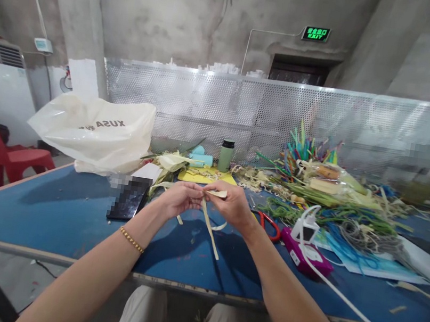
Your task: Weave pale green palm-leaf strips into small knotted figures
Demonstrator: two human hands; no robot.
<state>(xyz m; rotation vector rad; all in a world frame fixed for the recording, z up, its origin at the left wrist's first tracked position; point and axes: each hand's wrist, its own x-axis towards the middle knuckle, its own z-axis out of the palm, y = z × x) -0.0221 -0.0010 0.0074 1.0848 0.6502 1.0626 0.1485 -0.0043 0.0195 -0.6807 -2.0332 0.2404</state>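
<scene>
Above the blue table my two hands meet fingertip to fingertip. My left hand (184, 198) is closed in a pinch on a pale, dry leaf strip (210, 230). The same pale strips pass into the closed fingers of my right hand (231, 202). One end hangs down toward the table's front, and a flat piece sticks out over the right fingers. Other strip ends curve out on both sides below the hands. Where the strips cross between the fingertips is hidden.
Right of my hands lie red-handled scissors (270, 227) and a purple power strip (306, 255) with a white charger (304, 231). A black tablet-like device (130, 199) and a big white plastic bag (98, 133) are on the left. Behind stand a green bottle (226, 156) and heaped green strands (284, 210).
</scene>
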